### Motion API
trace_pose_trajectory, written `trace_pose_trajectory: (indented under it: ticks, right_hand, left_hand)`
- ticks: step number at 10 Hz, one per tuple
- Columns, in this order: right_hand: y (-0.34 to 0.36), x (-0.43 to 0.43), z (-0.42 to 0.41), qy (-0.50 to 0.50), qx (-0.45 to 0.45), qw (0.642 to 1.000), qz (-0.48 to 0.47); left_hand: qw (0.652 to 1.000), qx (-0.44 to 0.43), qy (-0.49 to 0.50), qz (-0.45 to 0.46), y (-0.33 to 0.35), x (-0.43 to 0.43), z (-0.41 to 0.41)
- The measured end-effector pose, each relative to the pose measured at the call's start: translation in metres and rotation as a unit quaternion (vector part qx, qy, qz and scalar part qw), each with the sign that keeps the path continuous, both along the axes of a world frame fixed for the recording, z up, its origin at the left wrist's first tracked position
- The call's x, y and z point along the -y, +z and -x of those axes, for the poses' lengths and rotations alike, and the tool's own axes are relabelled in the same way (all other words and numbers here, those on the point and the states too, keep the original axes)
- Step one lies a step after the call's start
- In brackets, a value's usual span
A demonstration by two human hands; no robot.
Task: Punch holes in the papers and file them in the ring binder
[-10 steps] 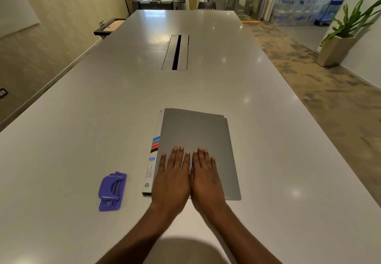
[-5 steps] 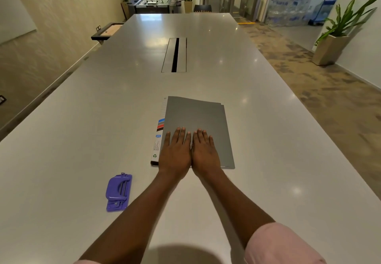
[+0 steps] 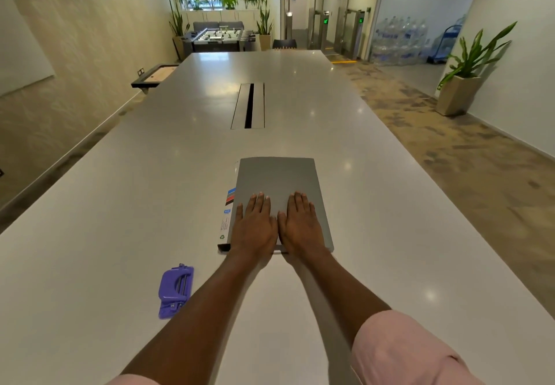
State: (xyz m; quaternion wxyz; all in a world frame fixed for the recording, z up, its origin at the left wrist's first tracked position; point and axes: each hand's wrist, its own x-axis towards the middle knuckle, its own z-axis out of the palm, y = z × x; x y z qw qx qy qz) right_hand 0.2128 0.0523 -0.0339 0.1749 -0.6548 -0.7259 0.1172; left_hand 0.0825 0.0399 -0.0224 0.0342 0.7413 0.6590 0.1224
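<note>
Hands are laid flat, side by side, on a grey ring binder (image 3: 276, 174) that lies closed on the long white table (image 3: 120, 204). The left hand (image 3: 255, 228) is set on the binder's near left part, beside the spine. The right hand (image 3: 301, 228) is set just to its right, and the 2 thumbs are almost touching. The fingers (image 3: 259, 201) of both hands are stretched out straight and held close together, pointing away from the person, and nothing is gripped by them.

The binder is placed nearer the person than a cable slot (image 3: 248, 105) in the table, with its long axis running away from the person. Its spine is turned to the left, where a white strip with blue, red and black marks is seen.

A purple hole punch (image 3: 175, 291) is lying on the table closer to the person, left of the left forearm and well apart from the binder. Its long axis is likewise pointed away from the person. A pink sleeve (image 3: 399, 351) is seen on the right arm.
</note>
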Motion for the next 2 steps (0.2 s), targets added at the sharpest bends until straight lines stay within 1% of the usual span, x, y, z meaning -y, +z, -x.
trace_pose_trajectory:
  ticks: [1, 2]
  right_hand:
    - [0.0059, -0.0041, -0.0088, 0.002, 0.004, 1.000, -0.024]
    - [0.0119, -0.0053, -0.0171, -0.001, 0.024, 0.998, -0.064]
  left_hand:
    - [0.998, 0.060, 0.009, -0.010, 0.0065, -0.0027, 0.0015]
    - [0.996, 0.081, 0.008, -0.042, 0.0081, -0.0017, 0.0037]
